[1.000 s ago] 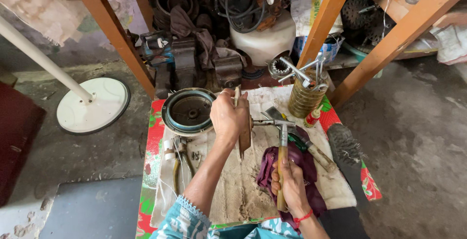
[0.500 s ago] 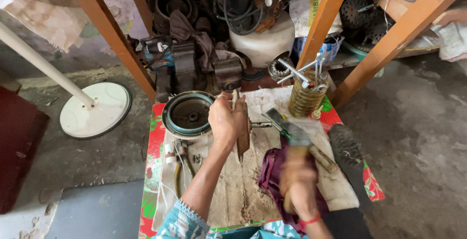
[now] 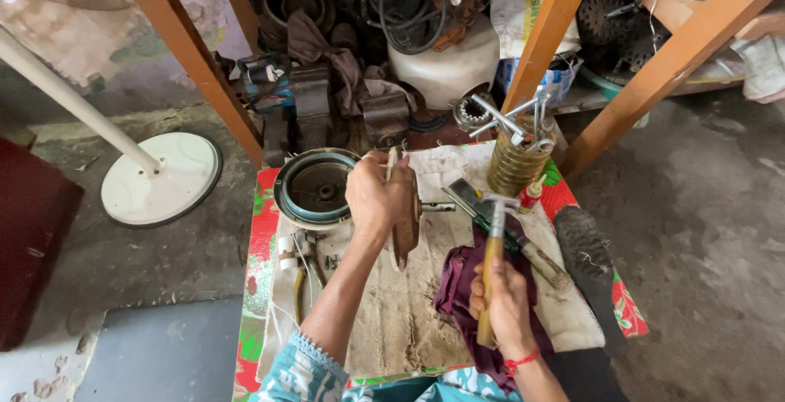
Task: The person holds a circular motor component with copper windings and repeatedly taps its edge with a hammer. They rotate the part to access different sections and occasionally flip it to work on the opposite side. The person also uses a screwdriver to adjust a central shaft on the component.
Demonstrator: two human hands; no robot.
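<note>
— Rusty disc (image 3: 406,220): where is it?
— Upright on the worktop (image 3: 392,328), gripped by the left hand (image 3: 374,199).
— The right hand (image 3: 503,304)?
— Clamped around a hammer (image 3: 492,263), beside the maroon cloth (image 3: 458,287).

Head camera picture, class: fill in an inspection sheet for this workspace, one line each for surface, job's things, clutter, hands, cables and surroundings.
Surface: low table with a red flowered cover and a dirty cloth on top.
Job's things: round metal disc held on edge, shaft sticking out; wooden-handled hammer.
Clutter: round metal housing, cup of tools, purple rag, black brush, small parts at the left edge.
Hands: left hand grips the disc; right hand grips the hammer handle.
Cables: black cables on the shelf.
Surroundings: orange wooden frame, white fan base, concrete floor.
</note>
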